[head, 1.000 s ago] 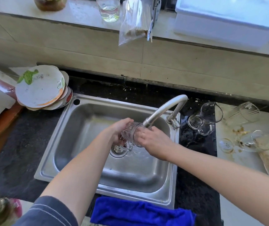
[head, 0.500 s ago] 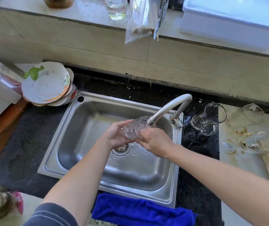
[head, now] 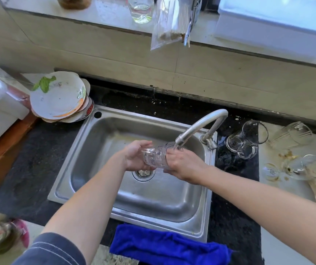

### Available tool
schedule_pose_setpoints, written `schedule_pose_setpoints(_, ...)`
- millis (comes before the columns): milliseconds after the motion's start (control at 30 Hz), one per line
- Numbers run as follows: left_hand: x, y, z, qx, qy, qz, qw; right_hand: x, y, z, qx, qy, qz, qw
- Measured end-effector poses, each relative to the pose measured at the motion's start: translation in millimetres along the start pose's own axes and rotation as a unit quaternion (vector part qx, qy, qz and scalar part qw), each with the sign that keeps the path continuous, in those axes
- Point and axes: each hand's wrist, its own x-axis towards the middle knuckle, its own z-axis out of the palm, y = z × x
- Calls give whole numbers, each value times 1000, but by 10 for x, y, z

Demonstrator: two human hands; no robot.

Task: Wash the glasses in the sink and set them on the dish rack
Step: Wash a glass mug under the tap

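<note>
While both hands, left hand (head: pixel 136 156), right hand (head: pixel 184 165), grip the glass (head: pixel 156 156) under the faucet (head: pixel 197 127), dirty glasses (head: pixel 247 139) right, plates (head: pixel 59 96) left.

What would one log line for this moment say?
stage: rinsing | left hand + right hand: holding glass | under faucet | over sink

The brushed stainless-steel sink (head: pixel 88 169) looks satin; the clear patterned glass tumbler (head: pixel 156 156) glossy; the blue terry cloth (head: pixel 164 245) fuzzy; the black speckled stone table (head: pixel 29 165) matt.

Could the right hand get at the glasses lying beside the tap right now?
Probably not yet: the right hand and left hand hold a glass under the tap. The way to those glasses looks clear.
</note>
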Motion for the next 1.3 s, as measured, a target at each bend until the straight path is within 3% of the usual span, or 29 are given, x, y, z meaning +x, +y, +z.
schedule_pose_setpoints(167, -15, -232, -28, -179, -59, 95, 977, 48, -138, -144, 129, 36, 141, 981)
schedule_pose_setpoints(267, 68, -247, 205, -176, -29, 122, 976, 202, -282, -182, 134, 61, 165, 975)
schedule_pose_setpoints(400, 165, -167, 56, -105, 36, 98, 989, -42, -164, -255, 125, 33, 69, 989)
schedule_pose_setpoints(500, 190, -181, 30, -20, 56, 52, 997, -66, -57, -181, 24, 57, 3, 998)
schedule_pose_setpoints(567, 187, -171, 125, 37, 60, 23, 997, 22, -101, -80, -11, 26, -5, 1000)
schedule_pose_setpoints(700, 141, -98, -31, 87, 93, -18, 992, -165, 65, -58, 2, 37, -81, 996)
schedule_pose_setpoints(967, 91, -112, 100, 151, 73, -66, 984, -9, 12, -48, 3, 60, -100, 993)
schedule_pose_setpoints(1033, 42, -157, 55, 89, 56, -40, 994, -10, 7, -108, 7, 80, -82, 993)
schedule_pose_setpoints(1100, 27, -221, 42, -48, -1, 36, 998, 34, -106, -155, 44, 92, -48, 994)
schedule_pose_setpoints(1200, 56, -410, 40, -220, -16, 125, 967, 126, -332, -185, 113, 112, 37, 987)
schedule_pose_setpoints(1300, 108, -500, 65, -246, 4, 131, 960, 180, -451, -137, 181, 92, 116, 972)
